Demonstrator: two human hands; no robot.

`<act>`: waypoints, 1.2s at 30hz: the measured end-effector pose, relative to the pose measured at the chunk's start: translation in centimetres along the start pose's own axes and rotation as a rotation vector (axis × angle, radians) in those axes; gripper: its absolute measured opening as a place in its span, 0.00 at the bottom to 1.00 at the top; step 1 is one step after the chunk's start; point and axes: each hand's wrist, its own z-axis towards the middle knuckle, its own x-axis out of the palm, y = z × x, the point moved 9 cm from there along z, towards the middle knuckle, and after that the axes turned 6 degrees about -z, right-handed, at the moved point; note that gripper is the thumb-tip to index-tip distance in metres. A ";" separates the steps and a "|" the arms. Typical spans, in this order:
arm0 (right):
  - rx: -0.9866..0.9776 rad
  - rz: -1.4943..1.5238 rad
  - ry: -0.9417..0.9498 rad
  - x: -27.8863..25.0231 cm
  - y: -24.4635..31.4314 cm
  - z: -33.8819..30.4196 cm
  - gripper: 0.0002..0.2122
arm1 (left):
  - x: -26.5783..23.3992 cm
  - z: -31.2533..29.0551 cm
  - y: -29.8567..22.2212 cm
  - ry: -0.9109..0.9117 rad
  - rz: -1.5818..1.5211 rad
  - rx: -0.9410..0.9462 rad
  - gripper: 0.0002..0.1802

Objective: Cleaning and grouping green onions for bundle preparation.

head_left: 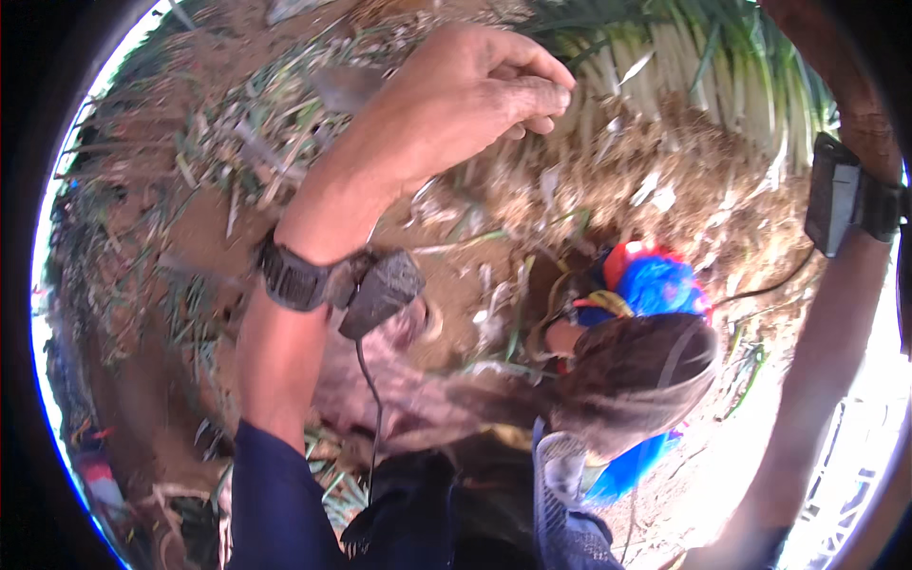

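My left hand [489, 90] is raised in the upper middle, in front of the near side of a heap of leek-like stalks. Its thumb and fingers are curled together in a pinch; anything between them is too small or hidden to make out. My right hand [869, 123] is at the far upper right rim, dark and cut off, so its fingers do not show clearly. Beside it are the stalks [760, 95], with white shanks, green leaves and a fringe of pale brown roots [665, 157] toward me.
Black straps with box-shaped devices [385, 290] and cables sit on both wrists. A bright blue and red cloth or bag [655, 285] lies near my brown-covered knee [636, 370]. Loose leaves and trimmings [275, 142] litter the brown soil at left. Strong sunlight washes out the lower right.
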 end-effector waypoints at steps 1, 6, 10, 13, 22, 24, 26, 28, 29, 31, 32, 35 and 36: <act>-0.017 0.037 -0.086 -0.9 -0.8 0.8 0.15 | -0.3 0.6 0.0 0.004 -0.007 0.022 0.14; 0.245 0.110 -0.347 0.7 -17.9 1.3 0.11 | -2.6 2.1 6.8 -0.115 -0.239 -0.035 0.13; 0.724 -0.250 -0.354 3.1 -35.3 -3.3 0.12 | -1.4 3.8 13.2 -0.085 -0.143 -0.177 0.12; 1.118 -0.809 -0.140 7.4 -40.8 -4.5 0.22 | -2.4 4.6 14.4 -0.016 0.056 -0.163 0.09; 1.039 -1.011 -0.065 7.3 -42.6 -2.0 0.27 | -2.9 9.9 19.2 -0.060 0.112 -0.111 0.09; 1.057 -0.851 0.072 6.5 -41.3 -0.7 0.19 | -2.8 10.7 19.9 -0.050 0.119 -0.120 0.09; 0.940 -0.652 0.022 4.4 -40.9 -0.2 0.14 | -2.9 11.2 19.7 -0.085 0.155 -0.036 0.10; 0.771 -0.323 -0.108 4.7 -35.0 1.6 0.15 | -2.8 11.2 20.4 -0.069 0.159 -0.048 0.10; 0.668 -0.310 -0.151 4.4 -31.0 2.4 0.15 | -2.3 11.5 20.4 -0.050 0.154 -0.046 0.11; 0.602 -0.421 -0.120 5.7 -25.0 3.7 0.17 | -1.9 11.7 21.1 -0.020 0.105 -0.092 0.16; 0.820 -0.345 -0.090 6.3 -25.3 2.6 0.18 | -1.2 12.1 21.5 0.012 0.034 -0.124 0.20; 1.121 -0.393 -0.066 14.6 -22.9 0.0 0.13 | -0.3 11.8 24.7 -0.002 -0.336 -0.336 0.33; 1.029 -0.313 -0.008 18.2 -20.7 -0.5 0.12 | 0.9 11.6 25.8 0.062 -0.520 -0.452 0.41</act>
